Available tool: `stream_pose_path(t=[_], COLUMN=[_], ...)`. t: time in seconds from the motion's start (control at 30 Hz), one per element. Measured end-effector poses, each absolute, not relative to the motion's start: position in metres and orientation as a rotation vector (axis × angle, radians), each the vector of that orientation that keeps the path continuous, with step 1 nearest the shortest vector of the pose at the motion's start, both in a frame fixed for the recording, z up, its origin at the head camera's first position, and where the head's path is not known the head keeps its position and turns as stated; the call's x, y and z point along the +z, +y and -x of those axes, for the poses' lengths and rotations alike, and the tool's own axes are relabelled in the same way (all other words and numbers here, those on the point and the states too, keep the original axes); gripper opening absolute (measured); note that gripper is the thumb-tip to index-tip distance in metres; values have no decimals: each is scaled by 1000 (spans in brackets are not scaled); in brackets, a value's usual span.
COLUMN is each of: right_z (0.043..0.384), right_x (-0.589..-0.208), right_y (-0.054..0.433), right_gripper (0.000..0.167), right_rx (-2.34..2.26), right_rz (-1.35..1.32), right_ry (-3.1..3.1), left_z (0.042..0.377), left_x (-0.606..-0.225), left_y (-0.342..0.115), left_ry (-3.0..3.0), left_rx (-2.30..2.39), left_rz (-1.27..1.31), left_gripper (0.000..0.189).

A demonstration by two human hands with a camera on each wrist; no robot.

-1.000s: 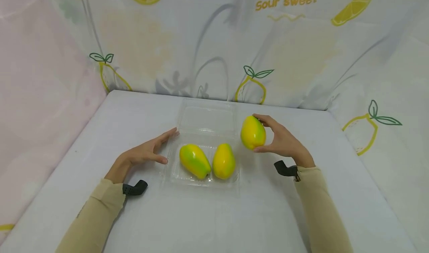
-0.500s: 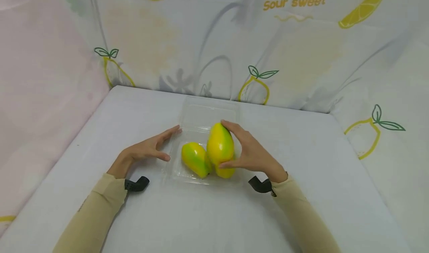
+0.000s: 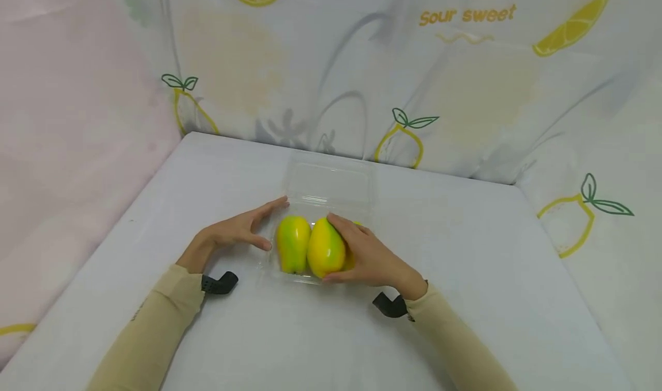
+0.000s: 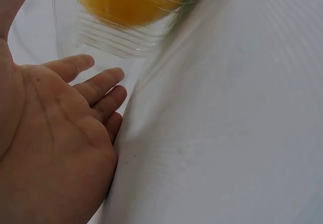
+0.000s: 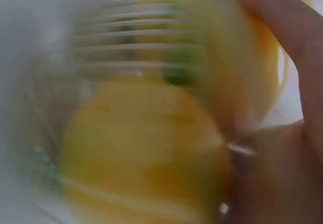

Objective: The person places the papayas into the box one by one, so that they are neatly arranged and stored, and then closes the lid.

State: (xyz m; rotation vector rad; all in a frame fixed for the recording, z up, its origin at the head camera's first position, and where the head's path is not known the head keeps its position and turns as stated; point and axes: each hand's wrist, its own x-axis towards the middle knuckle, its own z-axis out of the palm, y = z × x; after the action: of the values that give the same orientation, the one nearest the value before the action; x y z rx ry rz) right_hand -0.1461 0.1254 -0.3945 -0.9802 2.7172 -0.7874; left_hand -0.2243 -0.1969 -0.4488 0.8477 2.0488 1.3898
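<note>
A clear plastic clamshell box lies open on the table, lid folded toward the back. My right hand grips a glossy yellow-green fruit, shaped like a mango or small papaya, between thumb and fingers over the box's middle. A second such fruit lies at its left, narrow end toward me. The third fruit is mostly hidden behind the right hand. Beside the box's left side, my left hand has thumb and fingers spread. In the left wrist view its palm faces the ribbed box wall. The right wrist view is blurred.
The white table extends around the box on all sides. Behind it stands a white backdrop printed with lemons and lettering. A dark wrist mount juts from the left sleeve, and another mount from the right.
My right hand has carried its fruit leftward from beside the box and lowered it among the other two. The left fruit has turned from slanted to nearly straight. My left hand stays beside the box.
</note>
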Motion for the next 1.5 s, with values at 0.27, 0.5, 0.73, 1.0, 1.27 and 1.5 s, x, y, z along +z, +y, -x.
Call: stream_pose_path(t=[0.27,0.5,0.73,1.0,1.27,1.5], right_z=[145,146,146,148,146,141], right_x=[-398,-390,-390,-385,-385,-396], right_y=[124,120,119,122,115,108], right_gripper=[113,111,112,97,98,103], right_rx=[-620,-531,-551,-600,-494,-412], right_rz=[926,886,889,828,826,831], right_ry=[2793,2770,2715,2637,2758,2824], left_z=[228,228,225,224,225,220], left_x=[-449,-448,-450,-446,-441,-450], left_y=[-189,-190,-195,-196,-194,-196], left_ry=[2056,2047,2060,2051,2024,2019], left_rx=[1360,1365,1362,1380,1406,1427], left_rz=[-854,-836,-837,-858,-824,-808], left_gripper=[106,107,106,107,107,106])
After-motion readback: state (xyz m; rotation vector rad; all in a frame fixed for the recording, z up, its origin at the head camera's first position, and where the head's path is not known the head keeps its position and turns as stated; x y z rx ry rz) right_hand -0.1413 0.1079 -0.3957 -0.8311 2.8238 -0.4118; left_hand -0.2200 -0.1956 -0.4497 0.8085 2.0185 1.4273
